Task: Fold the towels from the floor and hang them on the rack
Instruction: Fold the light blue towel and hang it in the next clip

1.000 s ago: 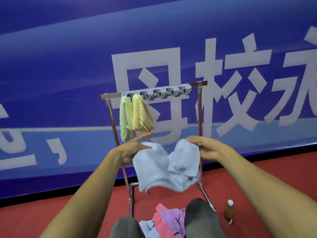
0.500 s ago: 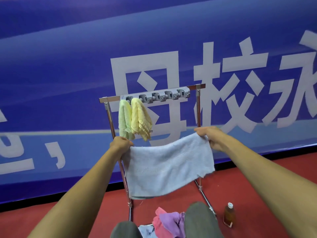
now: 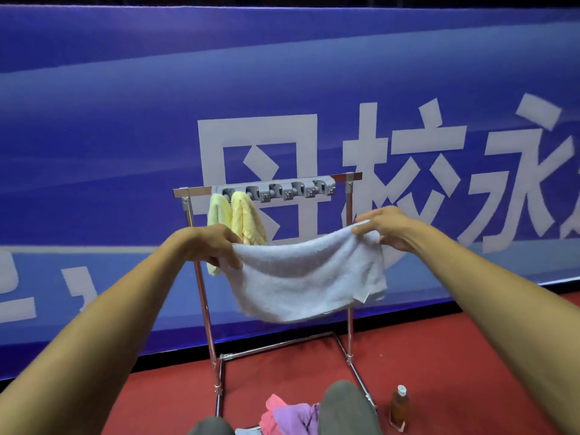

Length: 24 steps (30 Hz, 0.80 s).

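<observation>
The left hand [image 3: 216,243] pinches one top corner of the pale blue towel [image 3: 307,277], held in the air before the rack [image 3: 202,296], below its top bar. The right hand [image 3: 386,227] pinches the other corner. The sagging middle could let the fold slip askew, and a loosened pinch would drop the towel.
</observation>
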Motion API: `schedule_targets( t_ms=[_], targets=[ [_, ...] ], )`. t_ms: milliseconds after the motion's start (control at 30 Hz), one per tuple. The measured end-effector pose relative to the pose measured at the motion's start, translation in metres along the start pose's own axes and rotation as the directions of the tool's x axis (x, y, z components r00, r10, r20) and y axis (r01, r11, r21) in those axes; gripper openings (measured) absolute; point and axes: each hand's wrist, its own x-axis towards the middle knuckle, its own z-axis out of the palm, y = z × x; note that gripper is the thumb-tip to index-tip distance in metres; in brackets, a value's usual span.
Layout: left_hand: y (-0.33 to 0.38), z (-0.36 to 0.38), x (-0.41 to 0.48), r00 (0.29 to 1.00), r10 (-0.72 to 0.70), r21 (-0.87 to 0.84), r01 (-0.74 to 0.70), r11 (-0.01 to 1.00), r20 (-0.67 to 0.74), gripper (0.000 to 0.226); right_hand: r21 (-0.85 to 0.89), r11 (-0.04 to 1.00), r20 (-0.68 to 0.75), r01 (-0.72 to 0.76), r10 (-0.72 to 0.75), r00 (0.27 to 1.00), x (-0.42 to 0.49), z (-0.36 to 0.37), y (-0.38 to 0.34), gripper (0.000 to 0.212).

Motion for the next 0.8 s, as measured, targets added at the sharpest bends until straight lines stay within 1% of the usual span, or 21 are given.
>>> schedule_targets(
  t_ms=[33,67,100,167,233,267,300,367,433,467,500,567,600,633,667,700,733,767,800],
  targets=[
    [0.006,0.003,0.001,0.999,0.001,0.152,0.006,0.988,-0.043,0.029,-0.079,0.997,0.022,0.014,-0.012,1.000,-0.002,-0.002,-0.005,0.042],
    [0.012,0.006,0.003,0.995,0.013,0.265,0.013,0.964,-0.094,0.028,-0.180,0.983,0.042,0.034,-0.027,0.999,-0.004,-0.003,-0.010,0.044],
    [0.016,0.007,0.005,0.987,0.038,0.335,0.017,0.942,-0.155,0.027,-0.298,0.952,0.063,0.063,-0.046,0.997,-0.008,-0.003,-0.015,0.041],
    [0.022,0.007,0.004,0.951,0.104,0.414,0.027,0.910,-0.291,0.022,-0.549,0.828,0.099,0.117,-0.075,0.992,-0.012,0.000,-0.023,0.028],
    [0.022,0.003,0.004,0.907,0.155,0.467,0.050,0.883,-0.391,0.017,-0.737,0.661,0.072,0.137,-0.125,0.990,-0.014,0.003,-0.030,0.025],
    [0.021,0.000,0.004,0.891,0.159,0.466,0.065,0.882,-0.426,0.017,-0.785,0.603,0.054,0.140,-0.159,0.986,-0.014,0.003,-0.032,0.025],
    [0.020,-0.001,0.003,0.875,0.162,0.458,0.075,0.886,-0.457,0.016,-0.809,0.570,0.043,0.144,-0.187,0.981,-0.013,0.003,-0.034,0.025],
    [0.017,-0.003,0.007,0.837,0.171,0.448,0.096,0.889,-0.519,0.019,-0.839,0.521,0.041,0.154,-0.223,0.974,-0.012,0.005,-0.036,0.022],
    [0.014,-0.003,0.012,0.792,0.168,0.420,0.120,0.900,-0.586,0.021,-0.861,0.484,0.034,0.156,-0.250,0.968,-0.006,0.009,-0.037,0.026],
    [0.013,-0.003,0.014,0.768,0.153,0.377,0.123,0.918,-0.622,0.022,-0.855,0.494,0.028,0.159,-0.262,0.965,-0.003,0.012,-0.038,0.026],
    [0.011,-0.003,0.018,0.747,0.133,0.315,0.106,0.943,-0.651,0.023,-0.832,0.527,0.029,0.174,-0.271,0.962,0.004,0.015,-0.037,0.024],
    [0.005,-0.003,0.030,0.737,0.077,0.112,-0.002,0.994,-0.672,0.024,-0.707,0.676,0.039,0.206,-0.254,0.967,0.018,0.021,-0.033,0.018],
    [0.001,-0.003,0.035,0.743,0.038,-0.030,-0.077,0.997,-0.668,0.026,-0.627,0.749,0.033,0.214,-0.248,0.968,0.024,0.025,-0.030,0.016],
    [-0.001,-0.002,0.039,0.745,-0.010,-0.182,-0.150,0.972,-0.667,0.030,-0.567,0.793,0.021,0.223,-0.257,0.966,0.032,0.029,-0.025,0.016],
    [-0.004,0.000,0.044,0.744,-0.062,-0.311,-0.200,0.929,-0.665,0.035,-0.536,0.811,0.001,0.234,-0.276,0.961,0.040,0.033,-0.021,0.017],
    [-0.006,0.002,0.050,0.743,-0.093,-0.387,-0.234,0.892,-0.663,0.039,-0.525,0.816,-0.022,0.241,-0.296,0.955,0.048,0.038,-0.017,0.018],
    [-0.006,0.005,0.055,0.738,-0.099,-0.414,-0.258,0.873,-0.668,0.039,-0.522,0.817,-0.043,0.246,-0.314,0.949,0.055,0.045,-0.015,0.018],
    [-0.005,0.008,0.060,0.722,-0.090,-0.405,-0.276,0.872,-0.686,0.037,-0.513,0.820,-0.056,0.254,-0.327,0.943,0.061,0.051,-0.014,0.018],
    [-0.005,0.011,0.066,0.692,-0.070,-0.364,-0.288,0.886,-0.718,0.033,-0.498,0.825,-0.058,0.266,-0.338,0.939,0.067,0.058,-0.014,0.020]
  ],
)
